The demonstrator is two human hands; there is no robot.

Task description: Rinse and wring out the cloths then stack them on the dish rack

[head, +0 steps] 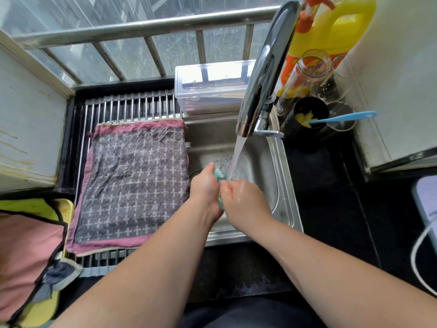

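Note:
Over the steel sink (281,185) my left hand (207,185) and my right hand (243,200) squeeze a small teal cloth (219,174) between them; only bits of it show. Water runs from the chrome tap (262,74) down beside the cloth. A grey cloth with white crosses and a pink border (134,185) lies flat on the metal dish rack (132,105) left of the sink.
A clear lidded box (212,88) stands behind the sink. At the right are a yellow detergent jug (335,27), a glass jar (307,72), a black cup holding a blue-handled brush (343,118). Pink and yellow fabric items (28,252) lie at left. Dark countertop (331,209) surrounds the sink.

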